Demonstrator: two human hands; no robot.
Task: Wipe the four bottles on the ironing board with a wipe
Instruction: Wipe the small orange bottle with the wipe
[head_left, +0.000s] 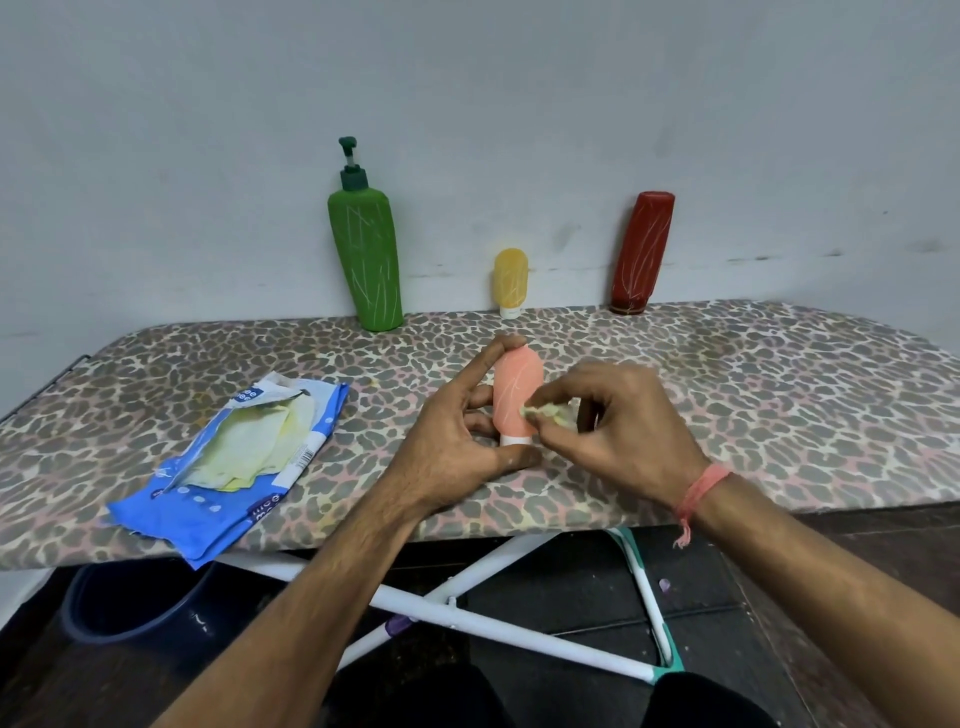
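On the leopard-print ironing board (779, 395), the tall green pump bottle (366, 260), dark red bottle (643, 254) and small yellow bottle (511, 280) at the far edge show scribbles; I judge them unwiped. Mid-board, my left hand (457, 441) grips the upright pink bottle (514, 400); my right hand (618, 415) pinches a crumpled yellowish wipe (545, 413) against it.

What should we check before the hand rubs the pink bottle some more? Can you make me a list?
1. Pink bottle held steady: ok, the left hand grips it top and bottom.
2. Wipe in hand: ok, the right hand pinches it.
3. Wipe touching the bottle: ok, at its lower right side.
4. Scribble marks gone from the pink bottle: not ok, a pale line shows.
5. Green bottle, yellow bottle and red bottle standing upright: ok, but still scribbled.
6. Spare wipes: ok, the blue pack lies open.
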